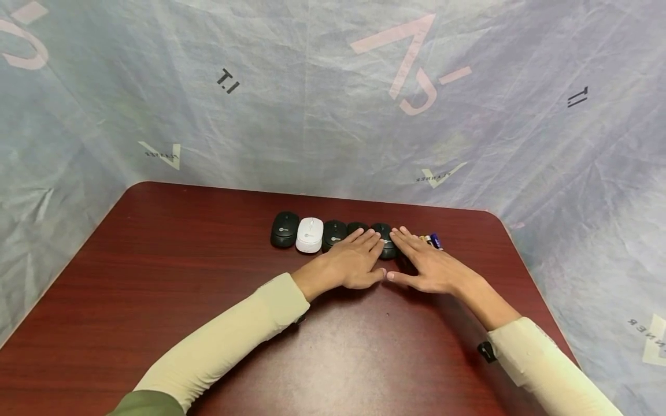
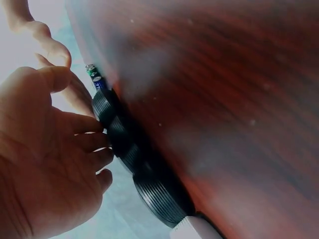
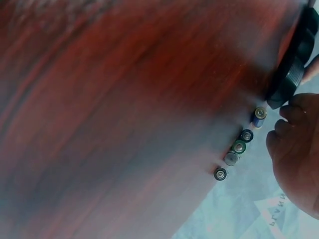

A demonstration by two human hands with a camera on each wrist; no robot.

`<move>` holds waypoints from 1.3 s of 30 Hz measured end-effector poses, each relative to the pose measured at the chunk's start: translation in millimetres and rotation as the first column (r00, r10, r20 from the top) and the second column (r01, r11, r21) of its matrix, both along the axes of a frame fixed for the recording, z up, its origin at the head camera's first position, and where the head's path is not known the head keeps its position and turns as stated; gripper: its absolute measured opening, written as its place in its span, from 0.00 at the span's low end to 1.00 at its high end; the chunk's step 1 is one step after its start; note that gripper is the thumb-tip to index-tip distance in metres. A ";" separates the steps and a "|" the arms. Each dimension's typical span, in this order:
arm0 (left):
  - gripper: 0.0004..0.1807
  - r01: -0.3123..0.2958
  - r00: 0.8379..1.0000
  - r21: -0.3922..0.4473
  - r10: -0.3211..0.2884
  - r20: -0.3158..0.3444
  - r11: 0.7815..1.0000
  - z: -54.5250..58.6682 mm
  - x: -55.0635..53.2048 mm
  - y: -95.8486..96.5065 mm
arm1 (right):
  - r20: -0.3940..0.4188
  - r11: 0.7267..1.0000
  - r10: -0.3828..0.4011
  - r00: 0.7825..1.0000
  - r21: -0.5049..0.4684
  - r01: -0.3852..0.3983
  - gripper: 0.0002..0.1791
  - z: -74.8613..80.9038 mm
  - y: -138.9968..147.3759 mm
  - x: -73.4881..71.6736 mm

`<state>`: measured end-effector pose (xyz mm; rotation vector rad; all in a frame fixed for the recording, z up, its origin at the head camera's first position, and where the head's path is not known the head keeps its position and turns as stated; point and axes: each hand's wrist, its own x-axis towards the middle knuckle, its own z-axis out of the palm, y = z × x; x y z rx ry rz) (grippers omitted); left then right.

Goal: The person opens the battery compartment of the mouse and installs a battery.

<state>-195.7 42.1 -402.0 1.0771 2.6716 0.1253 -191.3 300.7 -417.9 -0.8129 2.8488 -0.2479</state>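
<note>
Several computer mice stand side by side in a row at the back of the table: a black mouse (image 1: 284, 230) at the left end, a white mouse (image 1: 310, 236) beside it, then more black ones. My left hand (image 1: 354, 260) lies flat with fingers straight, its fingertips over the black mice right of the white one and hiding part of them. My right hand (image 1: 429, 268) is flat too, fingertips right at a black mouse (image 1: 384, 240). Both thumbs point at each other, their tips close together. Several batteries (image 3: 239, 146) line up past the row's right end, partly hidden by my right hand.
The dark red wooden table (image 1: 208, 323) has its back edge just behind the mice. A grey printed sheet (image 1: 291, 104) hangs behind and at both sides. Some small black gear (image 1: 487, 351) shows by the right sleeve.
</note>
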 end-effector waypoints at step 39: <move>0.48 0.034 0.999 -0.073 -0.033 0.018 0.997 5.5 43.4 14.8 | -0.047 0.998 0.034 0.998 -0.054 -0.036 0.49 5.5 21.0 41.2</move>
